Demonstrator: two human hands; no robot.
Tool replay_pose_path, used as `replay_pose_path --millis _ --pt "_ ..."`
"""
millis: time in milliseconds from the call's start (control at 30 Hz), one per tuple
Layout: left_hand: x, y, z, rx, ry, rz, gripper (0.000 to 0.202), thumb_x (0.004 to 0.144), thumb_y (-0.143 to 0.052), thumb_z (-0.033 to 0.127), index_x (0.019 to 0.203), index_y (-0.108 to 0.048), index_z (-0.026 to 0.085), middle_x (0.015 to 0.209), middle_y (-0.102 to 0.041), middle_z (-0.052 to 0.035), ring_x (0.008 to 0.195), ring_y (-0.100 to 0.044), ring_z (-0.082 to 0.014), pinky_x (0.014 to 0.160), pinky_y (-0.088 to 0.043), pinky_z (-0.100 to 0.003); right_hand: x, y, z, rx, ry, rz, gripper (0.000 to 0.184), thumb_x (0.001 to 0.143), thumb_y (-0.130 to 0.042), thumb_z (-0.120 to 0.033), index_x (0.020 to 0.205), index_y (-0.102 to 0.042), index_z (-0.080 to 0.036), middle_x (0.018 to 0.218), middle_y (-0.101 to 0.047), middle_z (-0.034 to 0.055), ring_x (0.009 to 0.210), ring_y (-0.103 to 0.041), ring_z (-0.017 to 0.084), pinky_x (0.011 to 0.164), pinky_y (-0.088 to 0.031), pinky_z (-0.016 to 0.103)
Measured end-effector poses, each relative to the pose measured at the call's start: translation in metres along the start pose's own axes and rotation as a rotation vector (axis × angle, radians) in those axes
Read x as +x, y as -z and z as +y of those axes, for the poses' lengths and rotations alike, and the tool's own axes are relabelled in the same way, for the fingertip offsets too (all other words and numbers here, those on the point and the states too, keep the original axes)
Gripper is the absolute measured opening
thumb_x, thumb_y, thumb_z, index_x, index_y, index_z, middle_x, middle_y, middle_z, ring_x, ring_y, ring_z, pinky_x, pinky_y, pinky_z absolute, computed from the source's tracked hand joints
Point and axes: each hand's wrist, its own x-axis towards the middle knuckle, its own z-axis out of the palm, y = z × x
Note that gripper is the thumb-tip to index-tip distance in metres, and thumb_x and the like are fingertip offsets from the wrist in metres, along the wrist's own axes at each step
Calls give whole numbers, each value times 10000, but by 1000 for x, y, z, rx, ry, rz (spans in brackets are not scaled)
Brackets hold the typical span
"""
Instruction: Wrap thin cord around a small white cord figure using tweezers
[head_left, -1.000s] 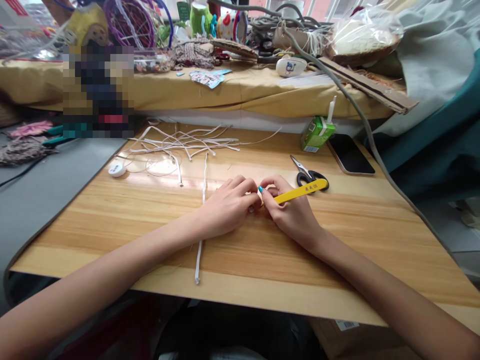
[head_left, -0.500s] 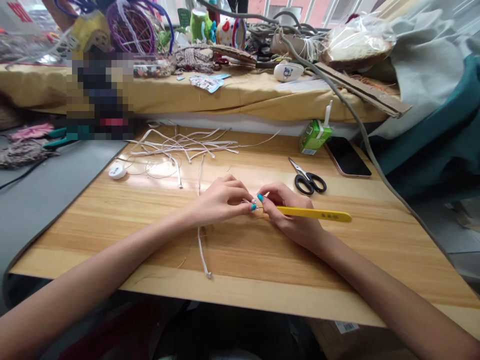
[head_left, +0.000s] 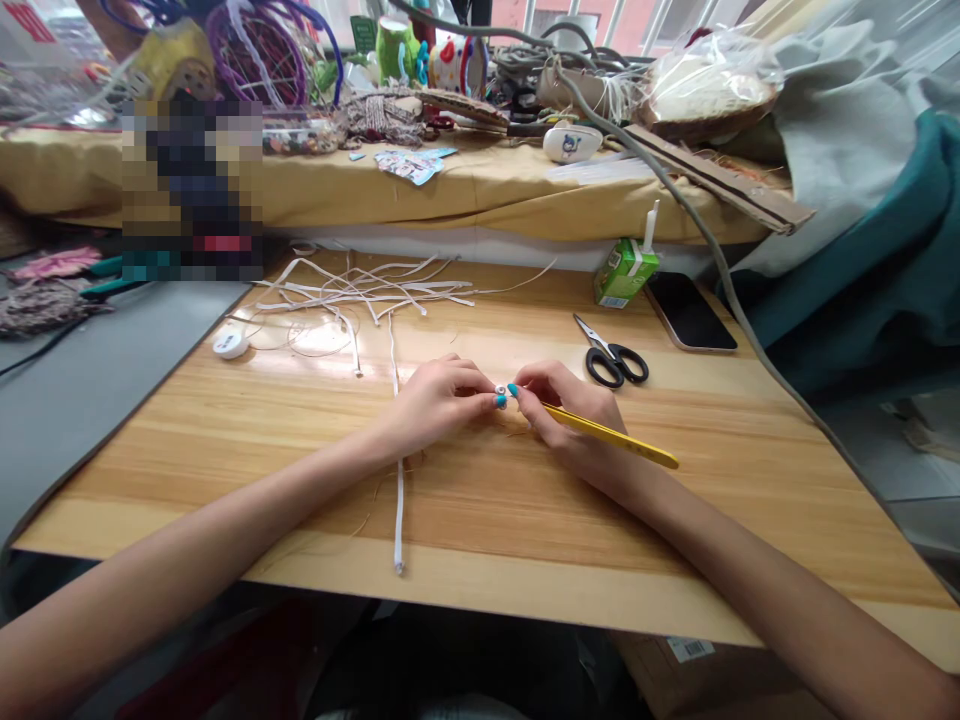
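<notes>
Near the middle of the table, my left hand [head_left: 442, 400] is closed, its thumb and forefinger pinching a small white loop [head_left: 501, 389]. A white cord [head_left: 398, 510] passes beneath that hand, one end towards the back and the other near the front edge. My right hand [head_left: 574, 415] is closed around yellow tweezers [head_left: 630, 443], their broad end sticking out to the right. The tips of the tweezers are hidden by the fingers. Both hands' fingertips almost meet at the loop; whether they touch I cannot tell.
Loose white cords [head_left: 375, 290] lie tangled at the back left, with a small white round container [head_left: 230, 344] nearby. Black-handled scissors [head_left: 616, 362], a green drink carton [head_left: 624, 272] and a phone [head_left: 691, 312] lie back right. A grey cable [head_left: 697, 225] runs down the right side.
The tweezers' broad end has swung down and towards me. The white loop shows more clearly between the left fingers, and the cord's front end has shifted left and nearer the edge.
</notes>
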Motion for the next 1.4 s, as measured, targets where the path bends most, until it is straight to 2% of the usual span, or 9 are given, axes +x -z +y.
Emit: replay_pose_path --millis 167,400,633,767,867,967,1033,1267,1400 --pt "-1 -1 1 -34 20 19 131 752 -543 200 709 -652 142 719 -607 -33 770 -511 -144 707 -383 -259 0 0 0 -89 59 -9 24 792 -469 -178 797 -489 -190 655 -570 -24 560 -531 71 522 -389 173" --pt "-1 2 1 -85 82 6 145 746 -551 232 702 -655 142 717 -607 -31 757 -528 -139 694 -387 -253 0 0 2 -50 26 8 29 794 -466 -206 779 -488 -192 649 -561 -19 561 -518 78 528 -394 191" --pt "2 1 1 -268 172 79 160 752 -531 241 831 -625 139 839 -629 -42 785 -553 -129 717 -406 -249 3 1 2 423 -228 59 190 757 -536 -354 807 -452 -191 636 -550 -24 516 -519 82 455 -407 199" --pt "2 -1 0 -426 199 105 180 772 -507 246 911 -558 145 797 -643 -36 772 -586 -125 766 -425 -271 6 3 3 610 -273 135 234 807 -439 -416 881 -466 -196 640 -555 -17 493 -527 80 423 -409 191" --pt "0 -2 3 -546 221 133 126 795 -470 218 904 -490 157 785 -651 -38 805 -597 -125 798 -425 -281 7 2 3 476 -308 53 339 822 -377 -456 927 -536 -175 663 -559 2 447 -486 61 395 -376 180" --pt "-1 -6 7 -624 224 145 97 802 -452 214 889 -460 171 826 -642 -32 780 -593 -115 742 -446 -261 7 0 2 269 -247 -119 320 781 -474 -426 943 -582 -172 661 -571 1 444 -468 60 441 -392 190" --pt "-2 -8 9 -587 243 163 101 781 -487 235 858 -488 169 838 -626 -24 761 -581 -112 696 -450 -240 7 -1 -1 207 -201 -163 283 786 -485 -387 948 -588 -179 641 -570 -9 457 -477 66 483 -406 197" --pt "0 -6 12 -490 261 152 138 749 -520 225 837 -584 141 854 -618 -26 811 -556 -123 749 -434 -244 7 0 -2 325 -280 -166 231 837 -397 -311 793 -567 -162 644 -557 -20 437 -486 50 466 -401 177" --pt "1 -4 15 -434 277 177 146 758 -503 219 796 -617 136 829 -634 -23 830 -562 -131 802 -419 -261 6 0 0 343 -277 -183 232 833 -404 -324 827 -569 -161 626 -555 -21 452 -491 55 478 -398 184"
